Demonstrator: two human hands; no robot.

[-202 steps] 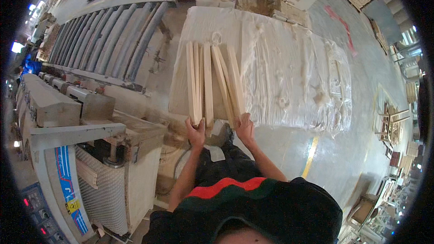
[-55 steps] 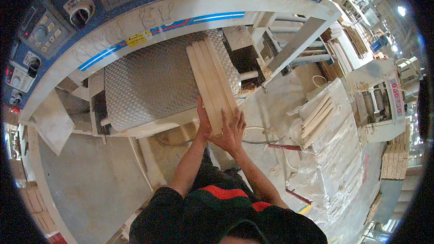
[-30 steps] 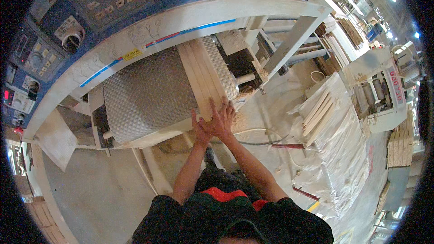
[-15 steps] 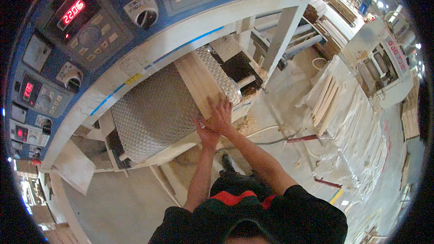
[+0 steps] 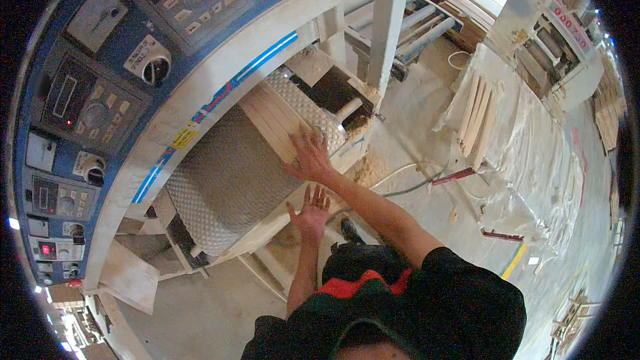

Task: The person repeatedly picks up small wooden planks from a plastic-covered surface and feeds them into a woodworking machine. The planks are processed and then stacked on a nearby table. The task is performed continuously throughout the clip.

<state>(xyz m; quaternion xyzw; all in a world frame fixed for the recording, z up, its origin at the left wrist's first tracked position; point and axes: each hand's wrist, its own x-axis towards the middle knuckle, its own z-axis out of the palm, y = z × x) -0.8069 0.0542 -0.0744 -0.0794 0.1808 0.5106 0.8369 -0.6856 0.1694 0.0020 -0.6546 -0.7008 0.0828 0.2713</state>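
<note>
Several narrow wooden strips (image 5: 270,117) lie side by side on the bumpy grey conveyor belt (image 5: 223,177), running in under the machine frame. My right hand (image 5: 310,155) rests on the strips' near end with its fingers spread. My left hand (image 5: 311,215) is held off the belt's front edge, palm turned up and fingers apart, holding nothing. It is nearest to the pale front rail (image 5: 267,217) of the conveyor.
A blue control panel (image 5: 150,27) with knobs and displays stands above the belt at left. To the right, a plastic-wrapped stack (image 5: 513,140) carries loose wooden strips (image 5: 477,117). A hose (image 5: 400,191) crosses the floor. Metal rollers (image 5: 427,33) lie beyond the frame.
My left hand has come away from the strips and my right hand, down toward me. The strips seem to be slightly farther under the frame, my right hand still on their end.
</note>
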